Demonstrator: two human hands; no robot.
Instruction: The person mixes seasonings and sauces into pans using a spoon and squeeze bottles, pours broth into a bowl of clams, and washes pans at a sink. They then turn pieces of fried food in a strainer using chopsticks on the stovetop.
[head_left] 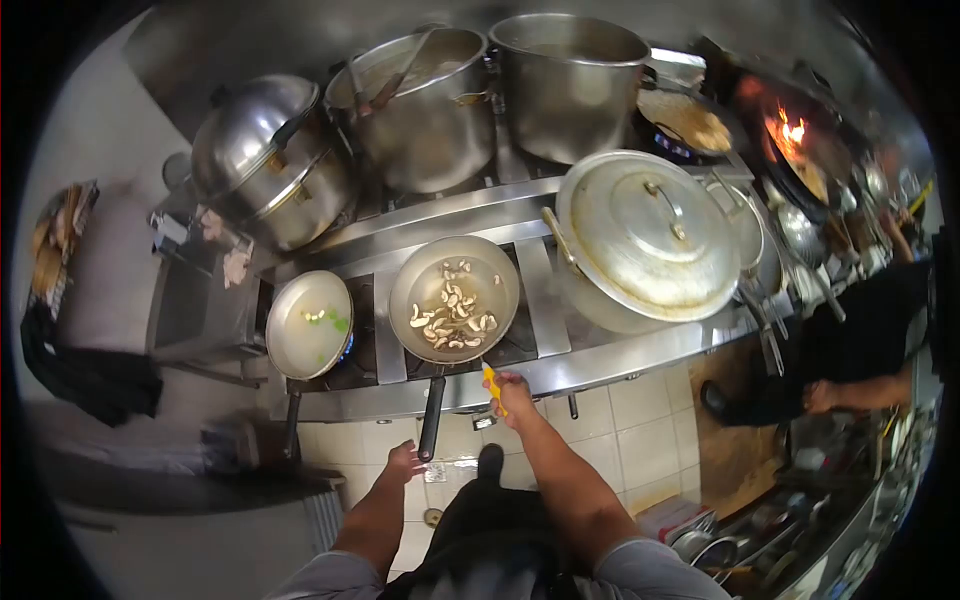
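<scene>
My right hand (pixel 513 398) is closed around a slim yellow object (pixel 493 385), its pale tip pointing at the stove front just below the mushroom pan; its exact kind is unclear. Sliced mushrooms (pixel 455 312) lie spread in that frying pan (pixel 405 290), which rests on the middle front burner. The pan's black handle (pixel 433 420) points toward me. Beside the handle's end is my left hand (pixel 405 461), fingers apart and holding nothing. To the left, a smaller frying pan (pixel 290 335) holds pale pieces and some green leaves, with a blue flame showing under its right edge.
Behind stand two tall stockpots (pixel 575 95) and a pot with a domed lid (pixel 250 125). A large lidded pot (pixel 640 230) occupies the right front. Flames (pixel 790 130) rise at a wok at far right, near another person (pixel 850 370). Metal pans sit low at right.
</scene>
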